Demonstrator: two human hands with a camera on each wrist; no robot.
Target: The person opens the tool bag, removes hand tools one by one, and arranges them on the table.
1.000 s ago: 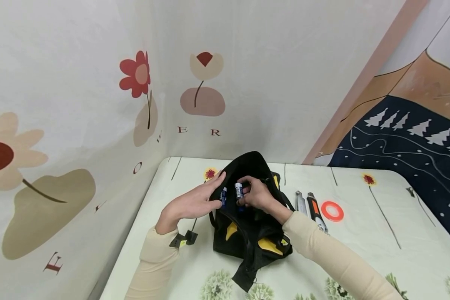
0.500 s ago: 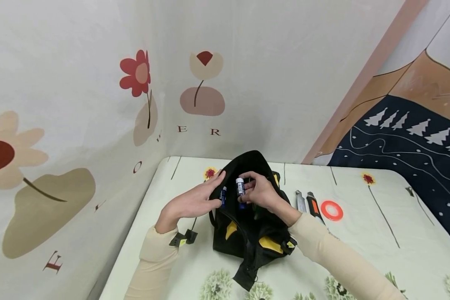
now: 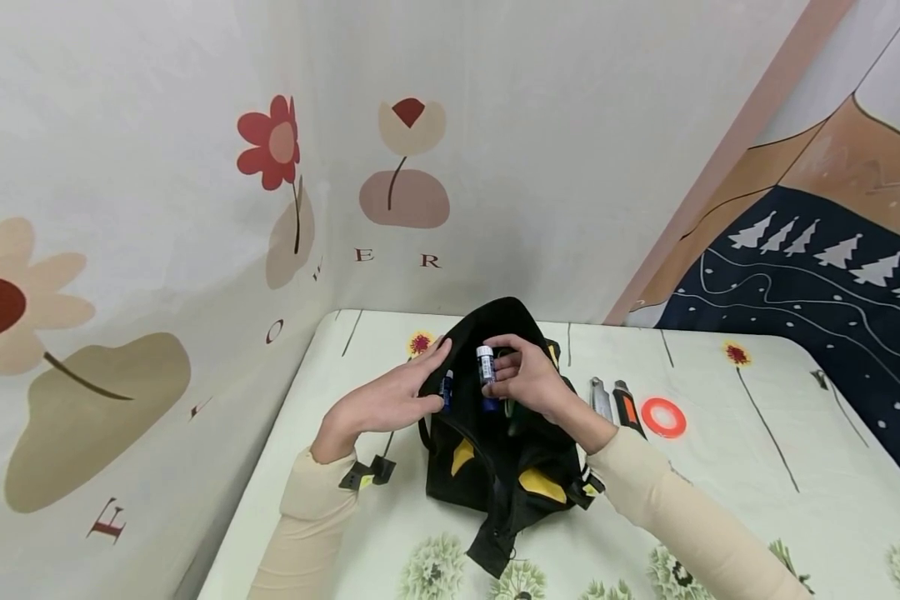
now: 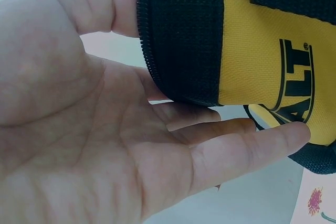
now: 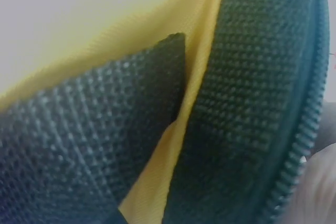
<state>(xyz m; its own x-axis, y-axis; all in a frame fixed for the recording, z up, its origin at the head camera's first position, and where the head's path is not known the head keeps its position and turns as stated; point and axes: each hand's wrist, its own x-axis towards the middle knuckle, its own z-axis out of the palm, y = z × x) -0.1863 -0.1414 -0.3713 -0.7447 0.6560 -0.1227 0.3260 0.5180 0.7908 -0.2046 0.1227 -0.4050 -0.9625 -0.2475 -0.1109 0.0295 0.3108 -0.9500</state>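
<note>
Extending from the near edge of the table, two cream sleeves lead to the hands; a loose black end of the black-and-yellow bag points toward this edge, and the mouth of the bag gapes behind it. The left hand is set at the left rim, fingers straight and thumb at the edge; its spread is wide. The right hand is at the mouth, its grip narrow; it pinches a capped cylinder (blue body, white cap), which stands nearly upright with its lower part in the bag's opening. A second cylinder, also blue, is just inside the left rim, beside the left thumb; whether it touches the thumb cannot be told.

Both cylinders appear in the head view alone; the left wrist view adds a yellow panel of the bag, lettered ALT in black, and zip teeth along a dark border; the right wrist view adds, close up, yellow cloth between areas of dark woven fabric.

Beyond the right forearm lie a grey knife, a black-and-orange knife (partly hidden by the sleeve) and an orange-red ring; farthest back hangs a pale wall cloth printed with flowers.
</note>
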